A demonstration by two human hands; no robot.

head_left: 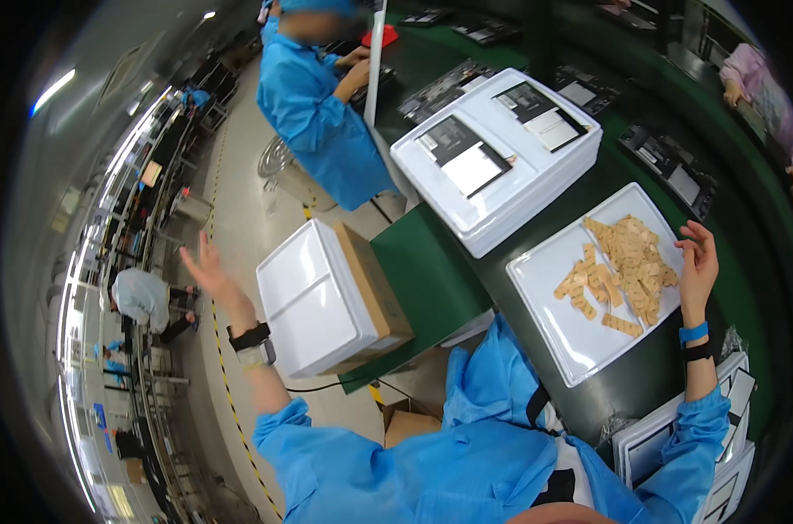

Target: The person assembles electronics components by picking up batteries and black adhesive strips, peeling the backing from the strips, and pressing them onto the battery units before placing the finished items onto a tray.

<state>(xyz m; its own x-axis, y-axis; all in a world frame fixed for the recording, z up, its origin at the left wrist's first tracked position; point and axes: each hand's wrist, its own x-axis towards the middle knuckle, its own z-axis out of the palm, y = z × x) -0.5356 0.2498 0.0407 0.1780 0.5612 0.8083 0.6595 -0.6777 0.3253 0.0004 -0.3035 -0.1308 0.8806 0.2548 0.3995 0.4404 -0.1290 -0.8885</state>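
Observation:
My left hand [208, 270] is raised at the left with its fingers spread, holding nothing. It is nearest to the white trays [312, 306] stacked on a cardboard box, and does not touch them. My right hand [698, 264] hovers by the right edge of a white tray [564, 351], its fingers loosely bent and apart, with nothing visible in them. In that tray lies a loose heap of small tan strips [634, 262], some with holes or dark marks. Beyond it stands a stack of white trays [484, 229]; two flat black-and-white battery-like packs [468, 157] lie in the top one.
Several dark flat device parts [671, 168] line the far side of the dark green bench. Framed white panels [649, 441] stand by my right elbow. A co-worker in blue [318, 113] works at the upper left; another in pink [767, 109] is at the far right.

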